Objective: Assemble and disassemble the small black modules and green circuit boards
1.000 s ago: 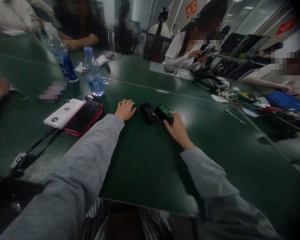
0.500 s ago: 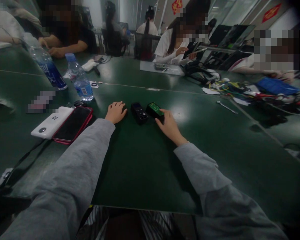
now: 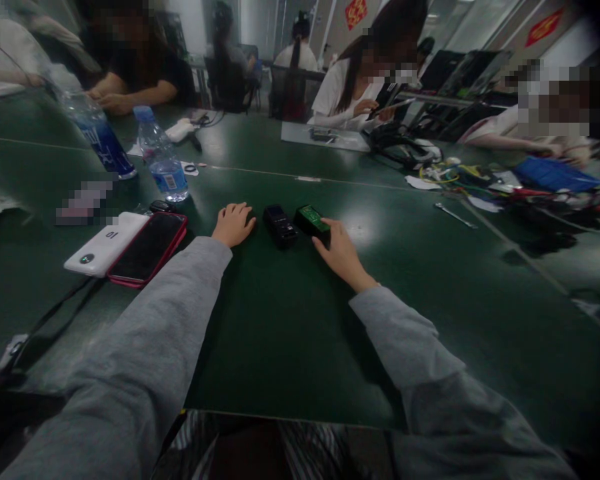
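Note:
My left hand (image 3: 233, 225) rests palm down on the dark green table (image 3: 290, 313), fingers loosely curled, holding nothing, just left of a small black device (image 3: 279, 227). My right hand (image 3: 341, 254) grips the near end of a black box showing a green circuit board (image 3: 312, 221), thumb and fingers on its sides. The two small units lie side by side between my hands. Both my sleeves are grey.
A red-cased phone (image 3: 148, 249) and white power bank (image 3: 103, 244) lie to the left, with two water bottles (image 3: 161, 164) behind. A metal tool (image 3: 454, 215) and a tangle of cables and parts (image 3: 485, 180) sit at right. Several people sit around the table's far side.
The view shifted slightly over the second. My hands and both small units have barely moved; the right hand stays on the green-board box.

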`<state>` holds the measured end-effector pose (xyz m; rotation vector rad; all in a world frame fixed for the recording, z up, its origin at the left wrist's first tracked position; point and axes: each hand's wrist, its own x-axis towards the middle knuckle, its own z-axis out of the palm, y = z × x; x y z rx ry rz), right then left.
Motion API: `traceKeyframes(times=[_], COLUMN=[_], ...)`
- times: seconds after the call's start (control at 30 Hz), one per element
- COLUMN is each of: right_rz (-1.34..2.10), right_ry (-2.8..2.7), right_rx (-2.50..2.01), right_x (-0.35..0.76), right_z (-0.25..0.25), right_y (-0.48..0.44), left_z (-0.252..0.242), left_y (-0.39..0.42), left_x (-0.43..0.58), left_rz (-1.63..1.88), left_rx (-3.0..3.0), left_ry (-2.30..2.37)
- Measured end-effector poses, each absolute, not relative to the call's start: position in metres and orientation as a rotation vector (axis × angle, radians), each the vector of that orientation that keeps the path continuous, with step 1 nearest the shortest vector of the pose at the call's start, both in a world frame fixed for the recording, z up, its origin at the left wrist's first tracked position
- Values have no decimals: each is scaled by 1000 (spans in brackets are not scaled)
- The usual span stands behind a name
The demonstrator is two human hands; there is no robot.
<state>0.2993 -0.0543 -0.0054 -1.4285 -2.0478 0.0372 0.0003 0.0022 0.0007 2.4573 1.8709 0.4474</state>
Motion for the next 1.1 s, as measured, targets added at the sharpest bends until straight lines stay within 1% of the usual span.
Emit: traceKeyframes(times=[1.1], right_rz=[14], right_ry=[-2060], right_rx=[-1423], right_x=[299], right_z=[-6], right_y=[-54], left_z=[-1], left_y=[3], left_x=[0], left_rz=[477], left_rx=[2445], left_ry=[1866])
